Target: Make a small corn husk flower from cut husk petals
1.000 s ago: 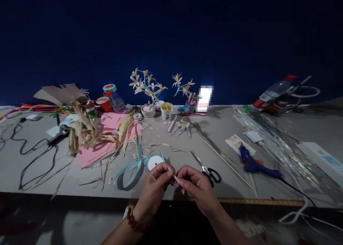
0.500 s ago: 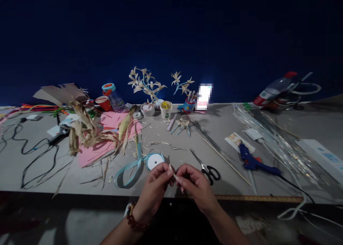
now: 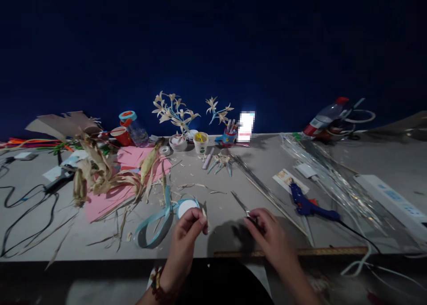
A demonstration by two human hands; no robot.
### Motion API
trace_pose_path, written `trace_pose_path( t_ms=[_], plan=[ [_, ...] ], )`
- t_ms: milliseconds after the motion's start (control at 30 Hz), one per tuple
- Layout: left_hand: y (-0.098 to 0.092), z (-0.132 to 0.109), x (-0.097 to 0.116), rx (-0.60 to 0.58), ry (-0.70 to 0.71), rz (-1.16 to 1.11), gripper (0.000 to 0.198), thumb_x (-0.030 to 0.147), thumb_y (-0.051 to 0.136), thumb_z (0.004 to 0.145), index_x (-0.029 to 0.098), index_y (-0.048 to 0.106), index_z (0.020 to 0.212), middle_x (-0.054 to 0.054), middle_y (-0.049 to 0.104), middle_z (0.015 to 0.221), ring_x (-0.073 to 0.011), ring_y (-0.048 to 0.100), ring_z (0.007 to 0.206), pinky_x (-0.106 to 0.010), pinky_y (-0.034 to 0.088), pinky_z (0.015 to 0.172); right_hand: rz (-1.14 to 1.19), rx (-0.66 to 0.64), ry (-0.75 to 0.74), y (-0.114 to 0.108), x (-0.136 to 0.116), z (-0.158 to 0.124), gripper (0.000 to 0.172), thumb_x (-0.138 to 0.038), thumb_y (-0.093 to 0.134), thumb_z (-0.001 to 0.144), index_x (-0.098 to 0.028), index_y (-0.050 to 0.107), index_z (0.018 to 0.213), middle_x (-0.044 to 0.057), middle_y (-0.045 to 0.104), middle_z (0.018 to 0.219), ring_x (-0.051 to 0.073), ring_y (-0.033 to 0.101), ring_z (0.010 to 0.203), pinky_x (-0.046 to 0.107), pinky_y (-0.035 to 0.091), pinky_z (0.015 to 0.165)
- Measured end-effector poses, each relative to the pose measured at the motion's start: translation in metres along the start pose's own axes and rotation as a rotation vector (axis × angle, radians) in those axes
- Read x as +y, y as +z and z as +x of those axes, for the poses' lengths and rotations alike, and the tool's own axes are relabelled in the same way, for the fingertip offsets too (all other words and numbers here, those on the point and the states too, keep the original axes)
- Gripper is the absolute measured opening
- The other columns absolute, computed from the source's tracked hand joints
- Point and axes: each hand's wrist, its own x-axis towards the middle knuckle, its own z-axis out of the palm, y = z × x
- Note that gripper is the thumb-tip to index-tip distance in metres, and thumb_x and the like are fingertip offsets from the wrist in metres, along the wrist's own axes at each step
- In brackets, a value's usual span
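Observation:
My left hand is near the table's front edge, its fingers pinched on a small pale husk piece. Just behind it lies a spool of light blue ribbon with a loose loop trailing to the left. My right hand has reached to the right and lies over the black handles of the scissors; its fingers curl round them, and the blades point away to the upper left.
A blue glue gun with a black cord lies to the right, by thin sticks and clear wrap. Dried corn husks on pink paper sit on the left. Husk flowers, cups and a bottle line the back. A ruler lies along the front edge.
My right hand let go of the husk piece and moved right onto the scissors. My left hand keeps the piece. The view shifted slightly right and down.

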Motion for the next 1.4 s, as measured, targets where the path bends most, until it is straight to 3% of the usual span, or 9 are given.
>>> trace_pose_path(
  t_ms=[167, 267, 333, 500, 600, 733, 900, 1400],
  plan=[
    [-0.002, 0.005, -0.005, -0.011, 0.052, 0.085, 0.019, 0.031, 0.070, 0.088, 0.019, 0.061, 0.077, 0.003, 0.054, 0.070, -0.0119, 0.048, 0.068, -0.023, 0.039, 0.068, -0.301, 0.007, 0.033, -0.012, 0.040, -0.011, 0.030, -0.050, 0.049, 0.091, -0.023, 0.062, 0.093, 0.010, 0.071, 0.094, 0.026, 0.069, 0.074, 0.034, 0.050, 0.061],
    [0.000, 0.004, -0.003, -0.022, 0.083, 0.148, 0.018, 0.031, 0.067, 0.090, 0.019, 0.061, 0.078, 0.002, 0.054, 0.071, -0.0123, 0.048, 0.068, -0.024, 0.039, 0.068, -0.300, 0.008, 0.089, -0.015, 0.044, -0.009, 0.028, -0.049, 0.050, 0.088, -0.024, 0.062, 0.085, 0.009, 0.072, 0.083, 0.026, 0.069, 0.069, 0.035, 0.051, 0.061],
    [0.000, 0.003, 0.000, -0.035, 0.110, 0.201, 0.018, 0.030, 0.065, 0.092, 0.019, 0.060, 0.078, 0.002, 0.053, 0.072, -0.0128, 0.049, 0.069, -0.024, 0.039, 0.068, -0.166, -0.002, 0.150, -0.019, 0.043, -0.005, 0.030, -0.053, 0.054, 0.084, -0.024, 0.062, 0.085, 0.009, 0.073, 0.081, 0.027, 0.069, 0.070, 0.036, 0.052, 0.061],
    [0.000, -0.001, 0.008, -0.057, 0.218, 0.343, 0.018, 0.028, 0.060, 0.095, 0.019, 0.059, 0.079, -0.001, 0.053, 0.079, -0.0157, 0.050, 0.077, -0.027, 0.039, 0.072, 0.455, -0.201, 0.309, -0.019, 0.024, -0.007, 0.038, -0.060, 0.061, 0.083, -0.024, 0.055, 0.094, 0.005, 0.071, 0.079, 0.019, 0.064, 0.059, 0.030, 0.052, 0.055],
    [0.003, -0.003, 0.012, -0.065, 0.284, 0.415, 0.017, 0.025, 0.058, 0.096, 0.020, 0.058, 0.080, -0.001, 0.054, 0.080, -0.0170, 0.051, 0.080, -0.029, 0.039, 0.075, 0.595, -0.333, 0.287, -0.006, 0.001, -0.019, 0.038, -0.059, 0.064, 0.083, -0.023, 0.056, 0.092, 0.000, 0.065, 0.070, 0.015, 0.057, 0.056, 0.024, 0.046, 0.050],
    [0.007, -0.003, 0.014, -0.084, 0.342, 0.454, 0.017, 0.023, 0.057, 0.095, 0.020, 0.057, 0.079, -0.002, 0.054, 0.080, -0.0181, 0.052, 0.081, -0.030, 0.040, 0.075, 0.454, -0.375, 0.143, 0.006, -0.026, -0.026, 0.029, -0.047, 0.071, 0.079, -0.021, 0.057, 0.079, -0.003, 0.058, 0.067, 0.013, 0.052, 0.059, 0.022, 0.043, 0.054],
    [0.007, -0.004, 0.016, -0.077, 0.364, 0.468, 0.016, 0.022, 0.060, 0.093, 0.020, 0.058, 0.078, -0.003, 0.057, 0.079, -0.0195, 0.053, 0.081, -0.030, 0.041, 0.075, 0.233, -0.450, 0.084, 0.000, -0.042, -0.018, 0.024, -0.041, 0.072, 0.078, -0.022, 0.057, 0.079, -0.005, 0.057, 0.063, 0.014, 0.051, 0.057, 0.023, 0.040, 0.054],
    [-0.001, -0.005, 0.011, -0.099, 0.250, 0.308, 0.019, 0.025, 0.065, 0.090, 0.019, 0.059, 0.073, -0.004, 0.056, 0.082, -0.0195, 0.053, 0.082, -0.029, 0.042, 0.075, 0.174, -0.449, 0.022, 0.000, -0.059, -0.012, 0.023, -0.039, 0.074, 0.078, -0.022, 0.058, 0.079, -0.006, 0.059, 0.062, 0.014, 0.053, 0.056, 0.023, 0.035, 0.054]
  ],
)
